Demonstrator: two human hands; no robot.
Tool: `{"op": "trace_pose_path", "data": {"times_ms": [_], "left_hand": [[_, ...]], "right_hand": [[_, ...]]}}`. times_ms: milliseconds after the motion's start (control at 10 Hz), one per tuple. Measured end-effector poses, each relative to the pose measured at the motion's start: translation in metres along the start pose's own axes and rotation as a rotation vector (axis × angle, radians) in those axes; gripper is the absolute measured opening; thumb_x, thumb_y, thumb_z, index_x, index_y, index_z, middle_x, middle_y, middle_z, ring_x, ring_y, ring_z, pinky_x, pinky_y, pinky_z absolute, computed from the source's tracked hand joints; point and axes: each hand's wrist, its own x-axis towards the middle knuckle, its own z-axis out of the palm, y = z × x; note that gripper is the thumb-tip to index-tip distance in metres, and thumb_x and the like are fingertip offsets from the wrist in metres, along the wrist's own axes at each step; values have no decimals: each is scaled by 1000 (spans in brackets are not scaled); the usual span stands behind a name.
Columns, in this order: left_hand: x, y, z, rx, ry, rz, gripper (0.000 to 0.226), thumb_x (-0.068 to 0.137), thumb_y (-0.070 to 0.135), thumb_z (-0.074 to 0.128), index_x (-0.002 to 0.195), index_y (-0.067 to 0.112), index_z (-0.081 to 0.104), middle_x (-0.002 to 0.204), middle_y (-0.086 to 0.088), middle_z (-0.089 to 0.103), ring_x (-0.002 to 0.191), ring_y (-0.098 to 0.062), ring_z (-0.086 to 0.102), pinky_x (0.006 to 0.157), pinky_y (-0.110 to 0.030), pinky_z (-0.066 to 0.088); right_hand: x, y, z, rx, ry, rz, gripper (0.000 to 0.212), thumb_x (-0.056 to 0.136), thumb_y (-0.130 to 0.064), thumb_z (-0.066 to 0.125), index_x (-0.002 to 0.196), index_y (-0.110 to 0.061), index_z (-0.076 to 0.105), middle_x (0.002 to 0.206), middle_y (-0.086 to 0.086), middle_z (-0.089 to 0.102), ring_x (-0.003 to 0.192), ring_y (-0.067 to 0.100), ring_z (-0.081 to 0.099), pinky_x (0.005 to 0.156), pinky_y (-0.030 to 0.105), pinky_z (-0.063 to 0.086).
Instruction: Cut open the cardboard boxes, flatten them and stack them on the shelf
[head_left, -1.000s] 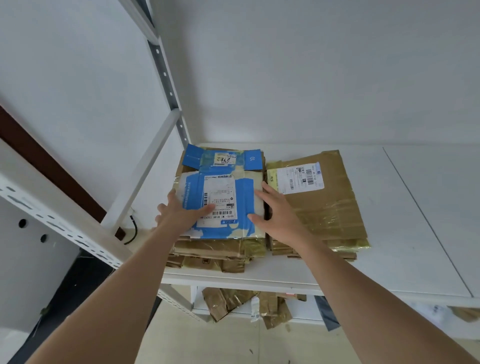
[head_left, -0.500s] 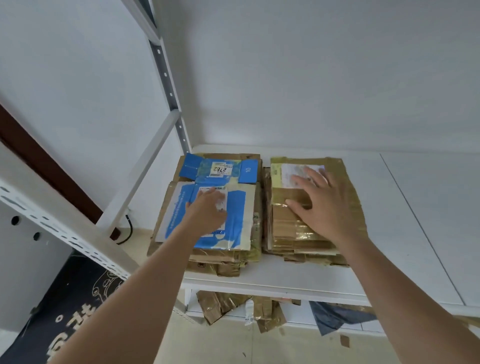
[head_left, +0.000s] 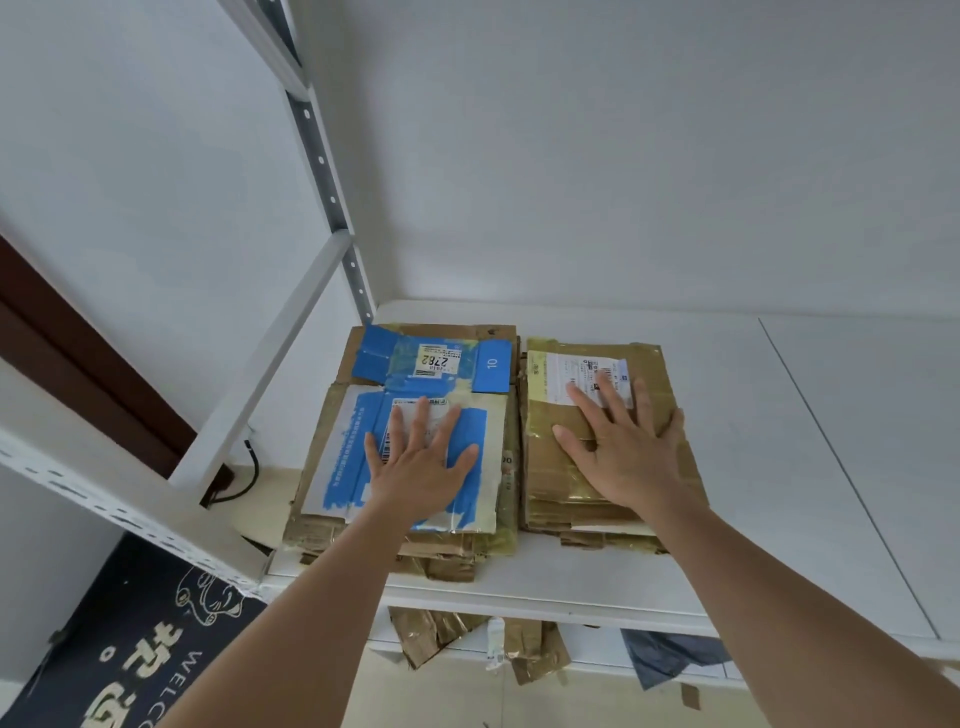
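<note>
- Head view looks down on a white metal shelf (head_left: 727, 467) set against a white wall, with 2 piles of flattened boxes side by side on its left part.
- Left pile of flattened brown cardboard (head_left: 400, 540) sits near the shelf's left edge; its top sheet is a flattened blue-and-white printed box (head_left: 358, 452) with a small label reading 2782 (head_left: 435, 359) toward the back.
- Left hand (head_left: 421, 467) lies flat on that blue-and-white box, palm down, fingers straight and spread wide, holding nothing.
- Right pile of flattened brown cardboard with glossy tape (head_left: 550, 467) stands just beside the left pile, their inner edges close or touching; a white shipping label (head_left: 561, 371) covers its far corner.
- Right hand (head_left: 623, 447) presses flat on the right pile, fingers straight and fanned out, fingertips reaching onto the shipping label.
- Both forearms reach in from the lower edge of the picture.
- Crumpled brown cardboard scraps (head_left: 441, 634) and a piece of dark blue-grey material (head_left: 670, 654) show on the level under the shelf.
- Dark doormat with pale lettering (head_left: 130, 660) lies on the floor at lower left, and a black cable (head_left: 249, 467) runs by the wall behind the shelf post.
</note>
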Motion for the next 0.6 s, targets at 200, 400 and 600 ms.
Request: {"op": "trace_pose_path", "data": {"times_ms": [200,400,600], "left_hand": [[-3,2,2,12,16,10,65,92,73,10,147,53,-18,161,10,-27,146,-27,-31,111,-57,-21],[0,9,-6,77,-25,0,67,94,71,10,149,48,-20,160,5,-29,145,-31,-31,112,-62,-16],[-25,23,-37,23,129,57,61,100,61,15,155,42,-3,165,1,-11,151,-29,-16,118,-59,-6]], "right_hand": [[-1,3,8,11,63,-3,73,78,-85,-12,145,-57,-8,163,-16,-12,151,26,-13,113,70,-1],[0,-10,0,-48,20,-8,67,88,-76,-3,150,-51,0,164,-13,-11,151,29,-12,112,72,-4],[-24,-21,-40,92,80,-26,52,103,-54,16,153,-40,19,165,-9,10,152,21,3,119,62,3]]}}
